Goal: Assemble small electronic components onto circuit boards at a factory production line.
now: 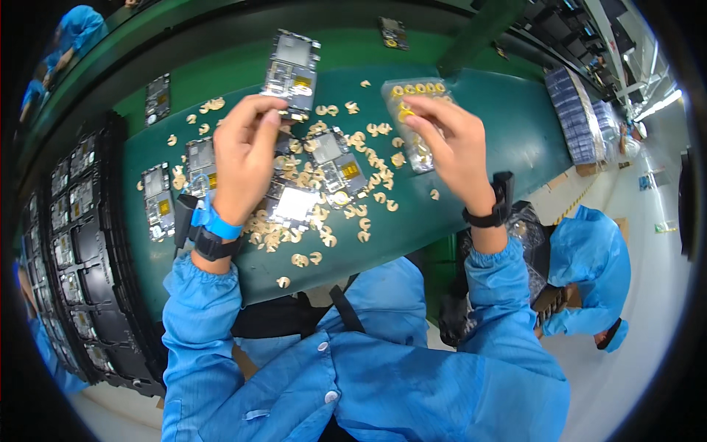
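Left hand (244, 153): grip pinched circuit board (292, 57), upper centre | right hand (460, 140): near-closed grip held yellow ring (406, 116) by clear sheet (421, 160), right-of-centre | step looked like ring-picking | next move likely called for clean lift

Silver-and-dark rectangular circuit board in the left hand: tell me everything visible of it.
The silver-and-dark rectangular circuit board is flat and oblong, with uneven edges. A broad, metallic-looking silver plate covers much of its upper part; a gold-coloured patch and small components sit lower, beside a whitish spot too blurred to identify. Held face visible, its far end leans slightly right in the picture. The bare left hand grips its lower-left corner between thumb and fingers.
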{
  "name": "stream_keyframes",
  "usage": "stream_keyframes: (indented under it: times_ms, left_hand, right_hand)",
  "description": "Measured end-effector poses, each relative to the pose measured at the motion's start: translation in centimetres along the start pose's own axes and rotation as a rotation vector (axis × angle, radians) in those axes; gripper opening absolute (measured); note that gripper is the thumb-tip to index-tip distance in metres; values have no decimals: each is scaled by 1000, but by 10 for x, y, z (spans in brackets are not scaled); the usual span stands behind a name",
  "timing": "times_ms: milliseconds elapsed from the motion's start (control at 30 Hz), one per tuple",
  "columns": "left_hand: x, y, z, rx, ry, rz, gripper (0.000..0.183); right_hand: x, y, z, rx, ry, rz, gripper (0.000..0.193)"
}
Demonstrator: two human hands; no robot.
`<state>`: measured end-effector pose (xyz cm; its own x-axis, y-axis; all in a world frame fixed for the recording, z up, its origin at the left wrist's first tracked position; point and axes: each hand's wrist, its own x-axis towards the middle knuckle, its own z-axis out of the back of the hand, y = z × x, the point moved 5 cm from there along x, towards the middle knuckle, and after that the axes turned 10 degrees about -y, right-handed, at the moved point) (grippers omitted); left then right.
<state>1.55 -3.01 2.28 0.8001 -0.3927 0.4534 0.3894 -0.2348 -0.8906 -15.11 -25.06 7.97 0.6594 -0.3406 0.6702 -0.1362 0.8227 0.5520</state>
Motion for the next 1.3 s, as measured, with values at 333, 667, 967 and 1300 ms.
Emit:
stream_keyframes:
  times_ms: [333,667,967,1300]
  left_hand:
    - [4,0,1,-35,-80,-19,14]
    - [9,9,11,-65,-171,94,15]
    - [10,9,11,34,-47,89,15]
    - [11,7,7,19,69,76,21]
  right_hand:
    - [50,30,-128,638,290,-163,14]
    - [45,14,-134,490,281,-47,16]
    - [41,18,-129,520,332,-59,15]
    - [38,23,-129,492,288,-38,12]
